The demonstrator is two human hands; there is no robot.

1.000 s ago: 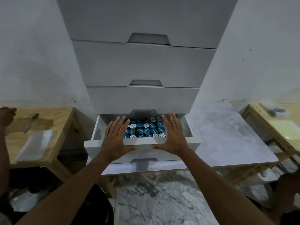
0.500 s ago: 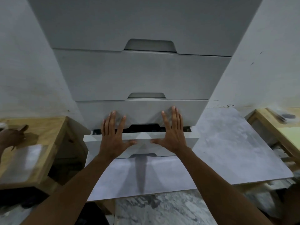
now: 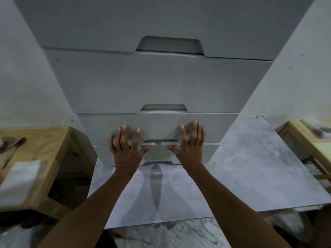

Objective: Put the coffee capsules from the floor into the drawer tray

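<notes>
Bottom drawer (image 3: pixel 157 153) looks closed; left hand (image 3: pixel 125 151) and right hand (image 3: pixel 190 149) flat against it, fingers spread, empty. Task probably done.

Pale grey drawers (image 3: pixel 157 86), a grey marbled board (image 3: pixel 250 167), and light wooden tables (image 3: pixel 35 140).

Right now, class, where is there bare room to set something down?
Bare: grey board, between the drawers and right wooden table. Crowded: left wooden table, with utensil and white sheet; bottom drawer front, under left hand and right hand.
</notes>
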